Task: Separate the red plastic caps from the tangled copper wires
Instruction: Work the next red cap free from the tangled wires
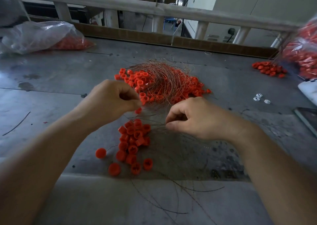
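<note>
Teasing one cap loose: left grip [109, 101] is pinching a red cap [143, 102] at the near edge of the tangled wires [164, 77]; right grip [193, 120] is pinching strands [158, 124] beside the near cap pile [135, 139]. Next is likely calling for a steady pull apart.

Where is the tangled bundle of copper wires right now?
Head view: the tangled copper wires lie mid-table on the far pile of red caps, just beyond and right of the left hand.

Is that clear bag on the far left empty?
Not empty: red caps show through the clear bag, gathered at one end; the rest lies slack.
</note>
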Available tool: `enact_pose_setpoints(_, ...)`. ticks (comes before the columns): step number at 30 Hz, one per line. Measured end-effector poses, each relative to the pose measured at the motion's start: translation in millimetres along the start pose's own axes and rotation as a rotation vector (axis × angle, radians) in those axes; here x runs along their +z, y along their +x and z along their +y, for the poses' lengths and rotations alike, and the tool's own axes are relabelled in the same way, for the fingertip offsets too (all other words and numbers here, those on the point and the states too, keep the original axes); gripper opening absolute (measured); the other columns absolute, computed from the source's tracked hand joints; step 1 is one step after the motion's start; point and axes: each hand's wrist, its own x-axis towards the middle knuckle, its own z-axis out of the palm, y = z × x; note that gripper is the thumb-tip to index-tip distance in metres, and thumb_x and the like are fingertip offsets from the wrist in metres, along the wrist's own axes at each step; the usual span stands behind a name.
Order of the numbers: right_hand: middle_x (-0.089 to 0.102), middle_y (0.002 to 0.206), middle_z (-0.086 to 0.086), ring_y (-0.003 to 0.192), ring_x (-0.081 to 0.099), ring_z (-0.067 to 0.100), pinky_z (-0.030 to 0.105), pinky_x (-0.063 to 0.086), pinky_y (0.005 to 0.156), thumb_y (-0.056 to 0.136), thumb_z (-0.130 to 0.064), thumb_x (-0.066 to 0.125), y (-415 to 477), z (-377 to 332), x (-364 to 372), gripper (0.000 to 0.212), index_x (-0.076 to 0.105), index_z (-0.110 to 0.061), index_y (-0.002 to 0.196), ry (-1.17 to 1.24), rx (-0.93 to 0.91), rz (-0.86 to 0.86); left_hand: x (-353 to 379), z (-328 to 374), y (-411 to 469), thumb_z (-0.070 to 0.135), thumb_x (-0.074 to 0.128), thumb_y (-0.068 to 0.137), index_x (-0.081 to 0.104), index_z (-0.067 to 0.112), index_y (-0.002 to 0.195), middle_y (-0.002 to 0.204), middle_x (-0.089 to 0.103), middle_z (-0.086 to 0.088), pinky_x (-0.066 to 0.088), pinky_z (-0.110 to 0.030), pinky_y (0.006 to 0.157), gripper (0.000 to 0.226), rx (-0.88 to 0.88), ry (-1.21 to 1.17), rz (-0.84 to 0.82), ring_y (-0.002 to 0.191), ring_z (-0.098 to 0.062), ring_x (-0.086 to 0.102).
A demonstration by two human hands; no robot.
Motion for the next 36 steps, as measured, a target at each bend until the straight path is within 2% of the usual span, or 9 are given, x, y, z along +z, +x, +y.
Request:
enact_pose_setpoints(4,0.061,0.084,-0.021,0.081,0.057,-0.008,0.01,0.044,0.073,0.084,-0.039,0.061,-4.9,1.2,-8.9,0.016,0.066,-0.029,0.096,0.046,0.008,-0.08,7.9,-9.1,8.7,0.018,0.07,0.078,0.072,0.021,0.087,0.069,0.055,0.021,0.036,-0.016,0.061,0.01,0.009,0.175,0.16,0.063,0.005,0.049)
enact_pose_setpoints(7,0.063,0.079,-0.022,0.079,0.057,-0.011,0.005,0.045,0.068,0.082,-0.036,0.063,-8.1,5.0,-17.3,0.009,0.066,-0.031,0.088,0.086,-0.004,-0.034,12.6,-12.3,13.0,0.02,0.07,0.079,0.073,0.019,0.092,0.07,0.052,0.022,0.033,-0.014,0.06,0.014,0.016,0.224,0.188,0.065,0.007,0.046)
enact_pose_setpoints(9,0.063,0.068,-0.02,0.07,0.058,-0.012,0.002,0.043,0.061,0.081,-0.033,0.064,-8.3,8.5,-23.0,0.004,0.066,-0.03,0.08,0.127,0.008,0.112,15.0,-11.5,14.3,0.023,0.07,0.079,0.073,0.02,0.09,0.071,0.054,0.018,0.03,-0.011,0.057,0.012,0.037,0.266,0.191,0.064,0.006,0.045)
enact_pose_setpoints(13,0.065,0.066,-0.009,0.051,0.058,-0.003,0.007,0.041,0.049,0.085,-0.026,0.063,-7.0,16.9,-30.7,0.011,0.063,-0.027,0.073,0.286,0.059,0.591,20.3,-7.7,17.1,0.027,0.07,0.078,0.074,0.022,0.086,0.08,0.06,0.008,0.038,-0.027,0.069,0.011,0.07,0.312,0.182,0.073,-0.01,0.05)
enact_pose_setpoints(17,0.064,0.064,-0.007,0.048,0.055,-0.003,0.006,0.036,0.044,0.087,-0.024,0.061,-6.8,19.1,-31.2,0.016,0.063,-0.024,0.071,0.365,0.075,0.789,25.0,-3.4,17.6,0.026,0.071,0.078,0.073,0.025,0.088,0.069,0.049,0.02,0.037,-0.033,0.08,0.01,0.071,0.33,0.157,0.08,-0.011,0.047)
enact_pose_setpoints(23,0.063,0.063,-0.007,0.048,0.056,-0.001,0.007,0.038,0.047,0.086,-0.024,0.063,-1.0,22.7,-27.2,0.017,0.063,-0.025,0.069,0.334,0.101,0.785,24.6,-5.6,17.2,0.017,0.069,0.078,0.072,0.022,0.081,0.07,0.056,0.015,0.042,-0.029,0.078,0.006,0.078,0.32,0.166,0.077,-0.012,0.054)
enact_pose_setpoints(27,0.061,0.063,-0.01,0.058,0.059,0.004,0.015,0.045,0.056,0.085,-0.025,0.064,4.5,28.6,-18.3,0.017,0.063,-0.024,0.068,0.138,0.172,0.7,18.6,-7.7,18.1,0.011,0.065,0.078,0.072,0.018,0.074,0.064,0.054,0.016,0.037,-0.018,0.057,0.01,0.04,0.282,0.271,0.063,-0.003,0.049)
enact_pose_setpoints(30,0.062,0.067,-0.006,0.065,0.058,0.011,0.023,0.043,0.06,0.086,-0.026,0.063,10.6,35.9,-9.2,0.015,0.068,-0.015,0.077,0.048,0.232,0.645,11.9,-8.7,17.5,0.01,0.065,0.078,0.066,0.022,0.069,0.062,0.051,0.019,0.033,-0.015,0.054,0.016,0.012,0.241,0.289,0.063,-0.006,0.05)
enact_pose_setpoints(36,0.054,0.069,-0.017,0.07,0.055,0.003,0.019,0.041,0.065,0.078,-0.025,0.072,17.7,47.3,-0.8,0.012,0.066,-0.02,0.087,0.058,0.268,0.569,7.5,-6.4,10.0,0.007,0.063,0.084,0.068,0.014,0.103,0.081,0.06,0.007,0.036,-0.008,0.061,0.022,0.048,0.144,0.282,0.074,-0.008,0.057)
